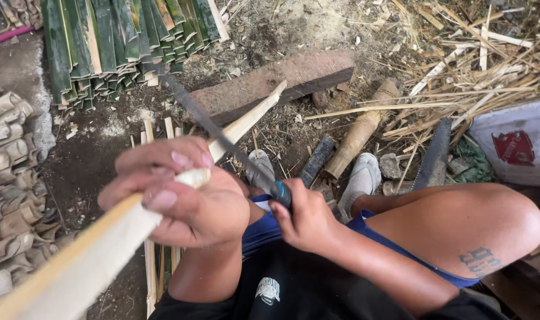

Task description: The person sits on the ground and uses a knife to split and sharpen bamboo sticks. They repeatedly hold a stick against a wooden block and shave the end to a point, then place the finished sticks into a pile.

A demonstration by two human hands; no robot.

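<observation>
My left hand (175,192) grips a long pale bamboo strip (74,266) that runs from the lower left up to a tip near the brick. My right hand (305,222) holds the dark handle of a thin-bladed knife (216,133). The blade slants up to the left and crosses the strip just beyond my left fingers. I sit with knees bent, wearing blue shorts and pale shoes (362,178).
A stack of green split bamboo (122,41) lies at the top left, grey curved pieces (9,178) at the left edge. A reddish brick slab (276,83), a bamboo stub (359,133), a saw blade (436,154), dry splinters (459,71) and a white sack (513,142) surround my feet.
</observation>
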